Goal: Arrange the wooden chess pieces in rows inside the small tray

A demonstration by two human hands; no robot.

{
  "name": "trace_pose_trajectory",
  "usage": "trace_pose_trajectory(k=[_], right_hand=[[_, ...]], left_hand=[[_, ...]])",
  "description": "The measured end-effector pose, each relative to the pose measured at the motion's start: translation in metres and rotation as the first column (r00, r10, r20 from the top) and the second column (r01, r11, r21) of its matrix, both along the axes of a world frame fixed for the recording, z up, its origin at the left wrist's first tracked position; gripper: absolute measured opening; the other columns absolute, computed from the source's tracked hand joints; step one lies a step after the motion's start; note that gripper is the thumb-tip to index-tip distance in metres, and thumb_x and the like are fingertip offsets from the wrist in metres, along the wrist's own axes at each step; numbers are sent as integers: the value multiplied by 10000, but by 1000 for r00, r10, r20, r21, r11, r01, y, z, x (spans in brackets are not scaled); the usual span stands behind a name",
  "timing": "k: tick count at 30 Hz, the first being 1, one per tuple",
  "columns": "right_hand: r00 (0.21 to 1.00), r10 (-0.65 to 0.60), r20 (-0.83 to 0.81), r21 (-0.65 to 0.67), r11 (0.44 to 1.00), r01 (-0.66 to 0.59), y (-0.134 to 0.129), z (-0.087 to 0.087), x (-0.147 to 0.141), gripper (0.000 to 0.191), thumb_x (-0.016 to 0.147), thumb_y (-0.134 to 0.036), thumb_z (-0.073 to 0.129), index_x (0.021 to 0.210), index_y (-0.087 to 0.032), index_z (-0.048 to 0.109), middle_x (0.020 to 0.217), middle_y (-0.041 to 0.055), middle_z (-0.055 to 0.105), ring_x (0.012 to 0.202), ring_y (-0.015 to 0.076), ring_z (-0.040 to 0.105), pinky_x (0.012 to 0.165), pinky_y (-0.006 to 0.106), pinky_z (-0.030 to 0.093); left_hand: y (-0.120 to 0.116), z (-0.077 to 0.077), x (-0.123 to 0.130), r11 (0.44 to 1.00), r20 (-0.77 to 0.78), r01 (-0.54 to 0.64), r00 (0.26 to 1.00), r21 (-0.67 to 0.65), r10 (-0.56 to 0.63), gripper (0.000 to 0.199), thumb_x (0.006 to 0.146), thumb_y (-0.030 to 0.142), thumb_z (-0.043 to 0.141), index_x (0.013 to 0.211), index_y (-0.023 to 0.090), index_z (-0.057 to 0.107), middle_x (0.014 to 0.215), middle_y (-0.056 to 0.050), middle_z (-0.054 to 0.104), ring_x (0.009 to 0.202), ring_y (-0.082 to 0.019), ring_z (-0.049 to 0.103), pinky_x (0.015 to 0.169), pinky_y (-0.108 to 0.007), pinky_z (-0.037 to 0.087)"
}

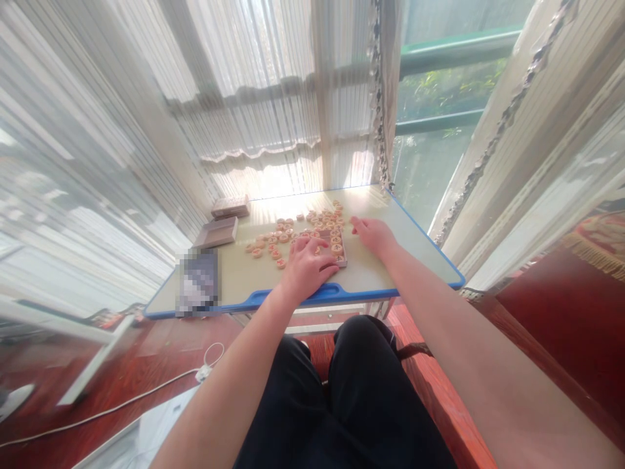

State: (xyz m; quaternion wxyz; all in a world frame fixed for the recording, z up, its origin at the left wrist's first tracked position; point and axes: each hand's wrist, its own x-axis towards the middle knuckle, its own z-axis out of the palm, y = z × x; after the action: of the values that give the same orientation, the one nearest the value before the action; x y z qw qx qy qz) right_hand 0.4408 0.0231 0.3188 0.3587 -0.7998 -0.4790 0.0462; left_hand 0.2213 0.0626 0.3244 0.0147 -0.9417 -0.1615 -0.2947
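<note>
Round wooden xiangqi pieces [284, 238] with red and dark characters lie scattered over the table's middle. A shallow wooden box [344, 251] stands near the front, with several pieces lined up along its right side. My left hand [308, 264] rests over the box's near left part, fingers stretched out and apart, thumb towards the near right corner. It hides much of the box. To the right of the box, just above the tabletop, is my right hand [375, 236]. Its fingers are curled into a pinch, and whatever lies between the tips is too small to make out.
The pale table [415, 260] has a blue rim. At its left are an open box part [218, 232], another box [230, 206] behind it and a dark, blurred-out flat object [198, 282]. Sheer curtains [273, 117] hang behind. A white cable [122, 407] crosses the floor.
</note>
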Motion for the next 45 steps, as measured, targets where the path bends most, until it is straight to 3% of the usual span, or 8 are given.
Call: trace_pose_trajectory(k=[15,19,24,29,34,37,41,45], right_hand=[[995,-15,-102,77,997,23,3,-4,5,509,888,-507,331,695,-182,672,762,39,706,711,158,610,640,239,380],[998,-27,-54,63,998,30,1,-1,4,454,878,-480,374,714,-178,670,776,49,708,731,158,607,641,233,373],[1000,-12,-14,52,999,13,-3,1,1,390,869,-442,400,796,-179,679,756,42,693,720,159,594,618,234,362],[999,-3,-38,61,998,5,-2,-1,3,352,846,-398,439,953,-175,688,744,36,674,723,165,588,643,245,382],[993,-51,110,109,993,39,-3,-6,3,344,812,-307,488,1055,-164,685,918,85,647,921,197,564,843,291,398],[955,-54,292,43,998,43,-5,-8,-1,346,797,-313,509,1055,-188,701,1087,131,592,1054,264,492,936,367,351],[937,-7,351,-65,997,32,-6,-9,-8,421,795,-275,482,1185,-217,629,1247,119,529,1105,310,443,942,405,343],[939,12,345,-88,996,19,-5,-10,-10,533,788,-253,466,1310,-149,496,1232,126,549,1103,298,452,959,394,341]], left_hand=[[2,-2,0,1000,10,-6,1000,12,6,255,818,391,593,1023,282,696,1092,-59,587,1061,-262,463,965,-431,357],[2,-2,0,1000,54,-23,998,12,22,252,836,392,564,987,235,690,1057,-67,606,1027,-246,494,957,-408,371],[7,-3,0,987,185,-160,970,2,157,218,879,298,485,983,187,641,1013,-79,629,1013,-240,517,940,-377,383],[19,-9,-2,924,294,-371,877,-91,381,224,876,209,422,1013,145,588,980,-123,623,987,-257,535,940,-412,371],[29,-11,-8,937,263,-347,900,-49,347,266,864,181,389,1050,135,573,1005,-140,621,999,-268,540,940,-431,379],[47,-1,-23,956,93,-292,953,35,288,331,830,133,376,1088,139,582,990,-156,621,971,-289,551,902,-450,410],[94,20,-37,916,-13,-397,917,53,398,375,768,116,423,1103,100,592,967,-188,616,982,-330,548,869,-475,437],[139,30,-18,927,-49,-370,929,-57,368,380,794,120,393,1110,142,602,1006,-136,639,984,-251,574,919,-408,447]])
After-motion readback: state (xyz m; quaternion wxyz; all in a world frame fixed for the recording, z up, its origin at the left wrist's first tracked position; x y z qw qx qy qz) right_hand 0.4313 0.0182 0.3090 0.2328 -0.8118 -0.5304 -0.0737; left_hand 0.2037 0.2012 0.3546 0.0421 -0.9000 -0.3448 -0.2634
